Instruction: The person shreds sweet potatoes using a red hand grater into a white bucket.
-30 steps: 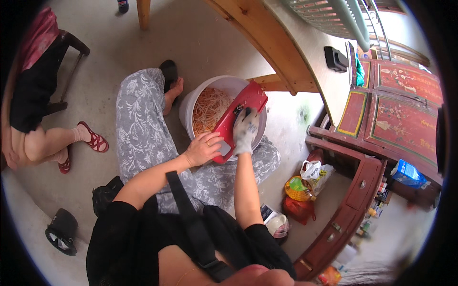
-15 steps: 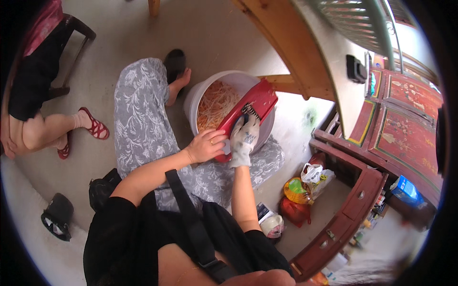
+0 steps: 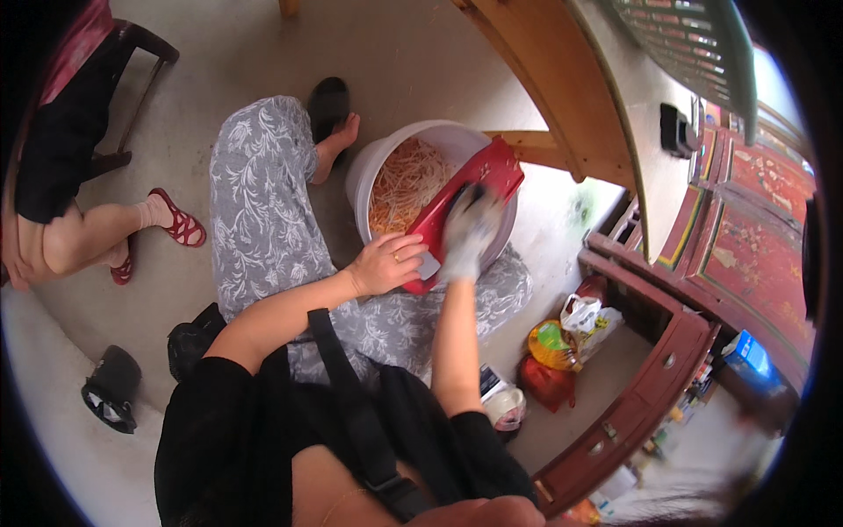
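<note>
A pale round tub (image 3: 358, 189) stands on the floor between my legs, with orange and whitish vegetable shreds (image 3: 406, 180) inside. Slanting across its right side is a red grater (image 3: 430, 224), its far end at the rim. My left hand (image 3: 385, 263) grips the grater's near left edge, fingers over the top. Over the grater's middle is my right hand (image 3: 471, 228) in a whitish glove, blurred and curled over its surface. Something dark shows at its fingertips, but I cannot make out what it is. The hand hides the grater's blade.
A wooden table (image 3: 606, 132) overhangs the tub's far right. On the right, bags and an oil bottle (image 3: 551, 347) lie by a dark red drawer unit (image 3: 645, 395). At left sits another person, with a red sandal (image 3: 183, 220) showing. A black bucket-like thing (image 3: 112, 386) lies at lower left.
My right hand has slid up the grater and is now smeared by motion. My left hand keeps its hold. The whole view has shifted slightly.
</note>
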Demonstrator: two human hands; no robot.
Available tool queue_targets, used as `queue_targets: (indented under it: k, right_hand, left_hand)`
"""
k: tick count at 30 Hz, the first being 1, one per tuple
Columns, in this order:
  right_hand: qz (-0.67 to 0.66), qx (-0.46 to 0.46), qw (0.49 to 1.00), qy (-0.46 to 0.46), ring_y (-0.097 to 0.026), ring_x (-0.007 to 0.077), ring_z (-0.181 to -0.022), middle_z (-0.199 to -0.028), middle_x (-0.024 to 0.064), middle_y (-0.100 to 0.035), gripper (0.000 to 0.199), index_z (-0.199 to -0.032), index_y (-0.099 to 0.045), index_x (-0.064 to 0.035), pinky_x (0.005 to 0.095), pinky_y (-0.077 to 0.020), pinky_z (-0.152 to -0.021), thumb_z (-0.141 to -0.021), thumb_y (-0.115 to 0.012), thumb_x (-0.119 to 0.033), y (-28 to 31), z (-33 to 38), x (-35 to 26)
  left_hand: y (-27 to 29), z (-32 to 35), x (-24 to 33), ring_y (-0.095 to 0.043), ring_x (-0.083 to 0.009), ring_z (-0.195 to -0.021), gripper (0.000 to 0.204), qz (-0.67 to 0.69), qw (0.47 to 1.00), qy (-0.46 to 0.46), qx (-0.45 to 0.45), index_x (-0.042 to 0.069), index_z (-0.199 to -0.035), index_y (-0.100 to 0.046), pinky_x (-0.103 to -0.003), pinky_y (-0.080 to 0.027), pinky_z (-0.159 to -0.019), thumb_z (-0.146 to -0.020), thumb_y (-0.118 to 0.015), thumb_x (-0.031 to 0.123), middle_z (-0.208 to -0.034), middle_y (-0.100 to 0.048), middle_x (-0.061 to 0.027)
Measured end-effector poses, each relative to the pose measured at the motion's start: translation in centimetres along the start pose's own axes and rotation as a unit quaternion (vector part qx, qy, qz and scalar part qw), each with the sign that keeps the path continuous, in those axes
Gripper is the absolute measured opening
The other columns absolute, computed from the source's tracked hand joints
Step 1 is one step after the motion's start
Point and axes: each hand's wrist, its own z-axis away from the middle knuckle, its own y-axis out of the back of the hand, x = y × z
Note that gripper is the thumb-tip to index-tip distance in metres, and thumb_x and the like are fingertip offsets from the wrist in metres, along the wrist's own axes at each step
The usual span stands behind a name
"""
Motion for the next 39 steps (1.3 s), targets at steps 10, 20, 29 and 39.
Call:
queue_targets:
  k: [10, 20, 29, 39]
  right_hand:
    - [-0.016, -0.005, 0.996, 0.089, -0.058, 0.0411, -0.087, -0.097, 0.0250, -0.058, 0.026, -0.102, -0.056, 0.0000, 0.0473, -0.0473, -0.078, -0.087, -0.056, -0.022, 1.1, 2.0, -1.2]
    - [-0.064, -0.039, 0.996, -0.052, -0.057, 0.0400, -0.091, -0.099, 0.0239, -0.058, 0.026, -0.104, -0.054, -0.0005, 0.0462, -0.0462, -0.080, -0.090, -0.052, -0.022, 2.1, -1.8, -2.0]
    - [-0.061, 0.000, 0.996, -0.066, -0.057, 0.0435, -0.093, -0.099, 0.0293, -0.059, 0.027, -0.100, -0.053, 0.0050, 0.0464, -0.0470, -0.082, -0.095, -0.044, -0.020, 0.5, -5.5, -0.3]
    - [-0.064, 0.024, 0.993, -0.098, -0.054, 0.0424, -0.107, -0.115, 0.0306, -0.055, 0.041, -0.118, -0.048, 0.0093, 0.0435, -0.0422, -0.095, -0.097, -0.040, -0.025, 0.9, -5.3, 1.9]
  left_hand:
    - [-0.4, 0.8, 0.0, -0.049, -0.0205, -0.119, 0.024, 0.019, 1.000, 0.004, -0.012, 0.013, -0.093, -0.065, -0.037, -0.040, -0.097, -0.075, -0.068, 0.028, -0.118, -0.058, -0.0001]
    - [0.5, -0.4, -0.1, -0.049, -0.0183, -0.119, 0.021, 0.017, 1.000, 0.006, -0.002, 0.013, -0.091, -0.065, -0.036, -0.039, -0.097, -0.075, -0.068, 0.026, -0.118, -0.058, -0.0001]
    - [0.3, 0.0, 0.3, -0.048, -0.0196, -0.119, 0.019, 0.025, 0.999, 0.007, 0.021, 0.011, -0.089, -0.066, -0.037, -0.040, -0.096, -0.075, -0.069, 0.024, -0.117, -0.059, -0.0006]
    - [0.1, -0.1, 0.6, -0.048, -0.0200, -0.120, 0.020, 0.038, 0.999, -0.003, -0.004, 0.011, -0.091, -0.065, -0.038, -0.040, -0.095, -0.075, -0.069, 0.023, -0.119, -0.058, -0.0008]
